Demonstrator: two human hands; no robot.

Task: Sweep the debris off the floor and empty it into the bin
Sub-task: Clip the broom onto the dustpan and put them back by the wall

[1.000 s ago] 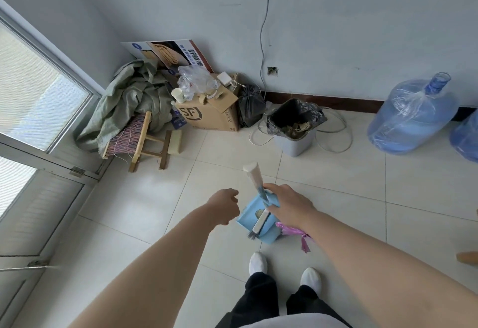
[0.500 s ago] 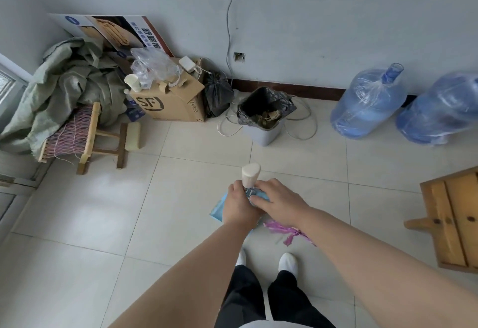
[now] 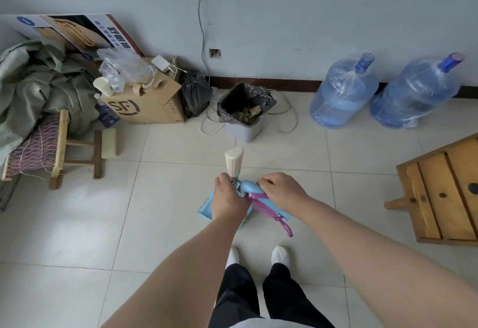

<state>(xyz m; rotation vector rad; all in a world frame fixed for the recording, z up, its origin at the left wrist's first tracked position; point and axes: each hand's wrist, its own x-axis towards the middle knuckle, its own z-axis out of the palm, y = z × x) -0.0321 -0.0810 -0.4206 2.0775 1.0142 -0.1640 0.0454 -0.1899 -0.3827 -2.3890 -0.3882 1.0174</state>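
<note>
Both bare forearms reach forward and down, drawing together toward the middle of the view. The left hand [image 3: 229, 199] is fisted, back upward, round the brush handle [image 3: 234, 162]. The right hand [image 3: 282, 190], just beside it, curls its fingers over the dustpan handle [image 3: 249, 186], wrist bent slightly inward.
</note>
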